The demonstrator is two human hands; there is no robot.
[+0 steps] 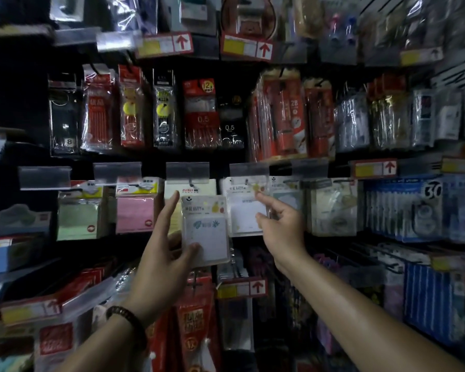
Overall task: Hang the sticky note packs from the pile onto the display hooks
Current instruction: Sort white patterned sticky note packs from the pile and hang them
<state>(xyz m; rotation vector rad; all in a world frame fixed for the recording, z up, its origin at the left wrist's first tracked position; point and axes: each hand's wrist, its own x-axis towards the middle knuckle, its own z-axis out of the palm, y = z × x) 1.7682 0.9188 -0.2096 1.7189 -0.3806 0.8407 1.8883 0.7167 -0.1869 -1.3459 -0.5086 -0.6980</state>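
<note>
A person stands facing a dim stationery wall, both bare arms raised. The left hand (pixel 161 242), with a beaded bracelet (pixel 126 318) on its wrist, holds a sticky note pack (pixel 206 229) upright near the middle of the view. The thumb presses the pack's lower front corner, the other fingers lie behind it, and the index finger stretches up toward eleven o'clock. At two o'clock from that pack, the right hand (pixel 277 224) reaches a hanging pack (pixel 246 210) of the same design, already on its display hook (pixel 247 181). Its index finger points up at the card top, the thumb lies on the front and the remaining fingers are loosely curled; I cannot tell whether it pinches the pack. The held pack sits lower than the hook, at about seven o'clock from it, not yet threaded. No pile shows. As I judge it, the risk from here is missing the small hole in the card header, because the light is poor and a clear label holder (pixel 249 169) overhangs the hook tip. The one-thumb grip could also let the glossy wrapper slip and drop. Nudging the hanging pack might push it off too.
</note>
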